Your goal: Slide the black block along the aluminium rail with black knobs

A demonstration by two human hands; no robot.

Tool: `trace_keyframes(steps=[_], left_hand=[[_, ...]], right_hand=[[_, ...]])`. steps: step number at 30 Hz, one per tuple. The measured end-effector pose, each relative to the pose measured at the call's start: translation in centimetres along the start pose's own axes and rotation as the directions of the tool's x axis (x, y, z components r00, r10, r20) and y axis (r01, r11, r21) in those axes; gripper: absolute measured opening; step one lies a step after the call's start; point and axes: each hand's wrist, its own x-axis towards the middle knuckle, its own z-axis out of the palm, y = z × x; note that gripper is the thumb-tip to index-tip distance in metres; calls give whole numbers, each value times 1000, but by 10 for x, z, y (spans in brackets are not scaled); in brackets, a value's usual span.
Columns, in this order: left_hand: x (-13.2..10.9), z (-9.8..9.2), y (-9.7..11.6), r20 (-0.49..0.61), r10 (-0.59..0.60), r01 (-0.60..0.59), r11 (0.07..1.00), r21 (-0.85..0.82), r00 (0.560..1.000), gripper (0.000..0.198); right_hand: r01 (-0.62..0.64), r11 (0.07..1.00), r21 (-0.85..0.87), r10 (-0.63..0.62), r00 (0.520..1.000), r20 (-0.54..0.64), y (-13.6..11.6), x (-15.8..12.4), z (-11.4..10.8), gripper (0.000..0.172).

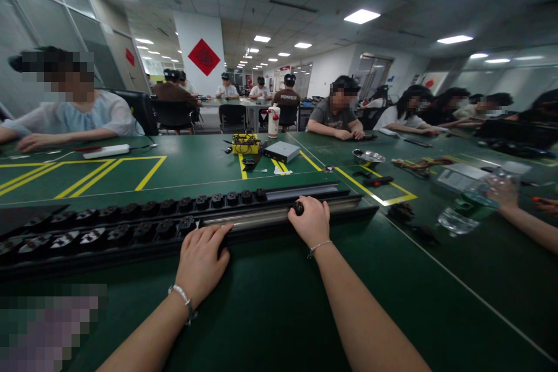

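Observation:
A long black rail (244,218) lies across the green table (270,302) in front of me, with a second rail (300,190) just behind it. Both carry rows of several small black round parts (131,232) along their left stretch. My left hand (201,261) rests flat on the near rail's front edge, fingers stretched out. My right hand (308,221) is closed around a small black round part (298,207) at the rail's bare metal section.
A yellow box (245,143), a grey flat box (282,151) and a white bottle (273,122) stand mid-table. A metal bowl (368,156) and a clear water bottle (468,203), held by another person's hand, lie to the right. Several people sit around the tables.

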Motion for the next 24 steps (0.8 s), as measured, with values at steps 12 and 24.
trace_keyframes(steps=[12, 24], left_hand=[[0, 1, -1, -3, -12, 12, 1000, -28, 1000, 43], [-1, 2, -2, -7, -3, 3, 1000, -22, 1000, 43]], right_hand=[[-7, 1000, 7, 7, 1000, -18, 2, 0, 1, 20], [-3, 1000, -2, 3, 1000, -13, 4, 2, 1, 19]])
